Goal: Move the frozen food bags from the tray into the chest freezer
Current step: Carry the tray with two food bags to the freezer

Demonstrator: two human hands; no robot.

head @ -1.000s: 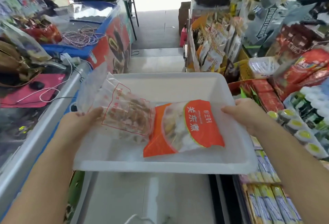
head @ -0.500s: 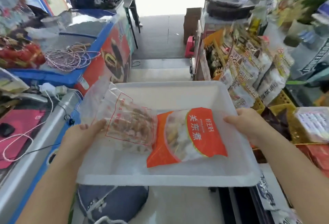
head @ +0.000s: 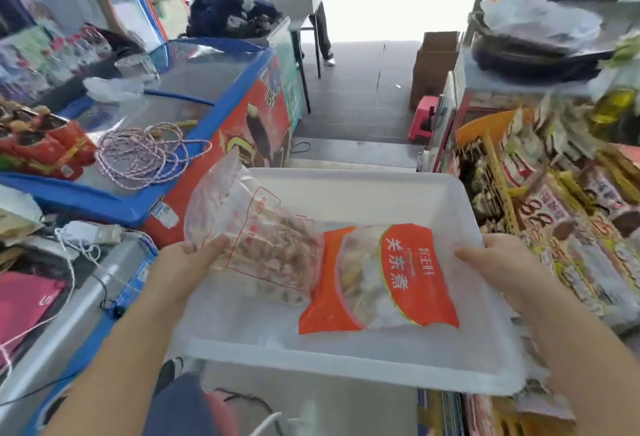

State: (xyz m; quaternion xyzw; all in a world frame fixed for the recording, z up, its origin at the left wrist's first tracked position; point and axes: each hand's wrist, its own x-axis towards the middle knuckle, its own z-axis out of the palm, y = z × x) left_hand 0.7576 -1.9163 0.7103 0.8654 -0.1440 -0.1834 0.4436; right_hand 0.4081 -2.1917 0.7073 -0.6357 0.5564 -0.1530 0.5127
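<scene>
**Carrying a tray of frozen bags down the shop aisle**

Holding the white tray (head: 346, 363) level between them, both hands grip its side rims. The left hand (head: 180, 271) closes its grip on the left rim, thumb pressing a corner of the clear bag of skewers (head: 263, 238), whose top sticks up over that rim. The right hand (head: 498, 262) closes its grip on the right rim alone. An orange frozen food bag (head: 384, 278) lies flat in the tray, its left edge tucked under the clear bag. A blue-rimmed chest freezer (head: 207, 96) with a glass lid stands ahead on the left, well apart from the tray, a coil of pink cord (head: 145, 155) on its lid.
</scene>
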